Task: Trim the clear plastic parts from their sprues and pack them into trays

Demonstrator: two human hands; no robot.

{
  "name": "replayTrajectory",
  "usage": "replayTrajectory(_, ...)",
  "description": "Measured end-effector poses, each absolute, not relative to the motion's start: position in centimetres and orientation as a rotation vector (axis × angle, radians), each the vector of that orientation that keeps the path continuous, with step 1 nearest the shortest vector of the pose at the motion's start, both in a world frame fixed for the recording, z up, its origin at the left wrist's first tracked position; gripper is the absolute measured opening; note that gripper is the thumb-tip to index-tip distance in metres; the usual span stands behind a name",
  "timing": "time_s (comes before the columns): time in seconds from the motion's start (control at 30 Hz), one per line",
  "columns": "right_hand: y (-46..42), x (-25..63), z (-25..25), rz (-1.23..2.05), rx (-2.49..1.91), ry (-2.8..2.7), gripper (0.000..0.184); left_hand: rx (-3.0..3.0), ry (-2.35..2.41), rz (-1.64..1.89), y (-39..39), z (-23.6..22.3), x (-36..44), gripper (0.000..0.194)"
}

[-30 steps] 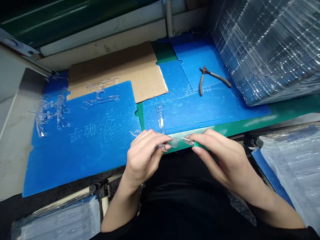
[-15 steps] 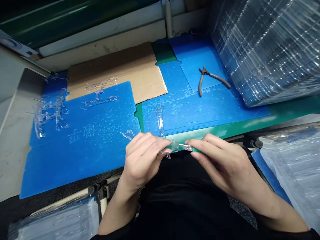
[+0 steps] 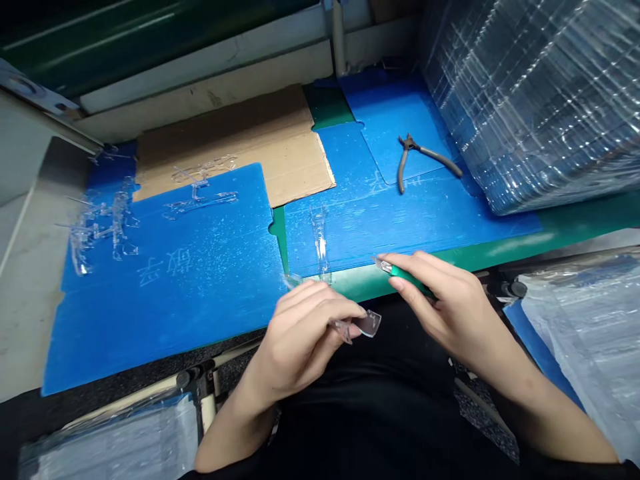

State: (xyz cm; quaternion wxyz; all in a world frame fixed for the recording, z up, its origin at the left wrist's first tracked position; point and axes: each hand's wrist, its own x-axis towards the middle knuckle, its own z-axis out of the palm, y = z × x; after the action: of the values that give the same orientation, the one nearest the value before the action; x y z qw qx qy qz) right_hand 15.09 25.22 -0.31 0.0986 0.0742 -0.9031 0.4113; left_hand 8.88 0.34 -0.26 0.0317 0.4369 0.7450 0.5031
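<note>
My left hand (image 3: 310,333) is closed around a clear plastic part (image 3: 371,324), whose ends stick out past the thumb and fingers; its middle is hidden in the hand. In my right hand (image 3: 440,290) is a green utility knife (image 3: 403,273), pinched between thumb and fingers with the blade pointing up and left. Blade and plastic part are apart. Another clear plastic part (image 3: 320,240) lies on the blue sheet (image 3: 350,233) just beyond my hands.
Diagonal cutters (image 3: 411,150) lie spread on the blue sheet at the right. Several clear molded pieces (image 3: 103,230) are at the left, near a cardboard sheet (image 3: 225,133). A tall stack of clear plastic trays (image 3: 545,100) stands at the back right.
My hands have moved apart: the left came down toward my body with the plastic part, the right lifted the knife slightly. The blade no longer meets the plastic.
</note>
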Motion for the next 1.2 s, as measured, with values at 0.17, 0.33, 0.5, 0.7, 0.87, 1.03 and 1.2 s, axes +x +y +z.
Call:
replayTrajectory(0.17,24.1,16.3,0.2,1.379,0.358,-2.574,0.04,0.878,1.736,1.967,0.9,-1.7,9.7,0.028)
replayTrajectory(0.33,23.1,17.0,0.0,1.255,0.485,-2.509,0.045,0.695,1.677,2.138,1.9,-3.1,10.2,0.034)
replayTrajectory(0.5,22.4,17.1,-0.4,1.184,0.541,-2.508,0.046,0.698,1.746,2.056,2.0,-3.7,10.6,0.04)
replayTrajectory(0.7,22.5,17.5,-0.6,1.31,0.548,-2.507,0.055,0.769,1.839,2.007,1.7,-3.9,10.6,0.045)
replayTrajectory(0.87,22.4,17.7,-0.6,1.515,0.55,-2.444,0.058,0.853,1.831,2.064,1.6,-4.1,10.5,0.039)
replayTrajectory(1.03,21.7,18.0,-0.7,1.555,0.504,-2.392,0.058,0.901,1.82,2.111,1.7,-4.1,10.5,0.032)
replayTrajectory(1.2,21.0,18.3,-0.9,1.58,0.428,-2.364,0.063,0.866,1.736,2.156,1.9,-4.4,10.5,0.029)
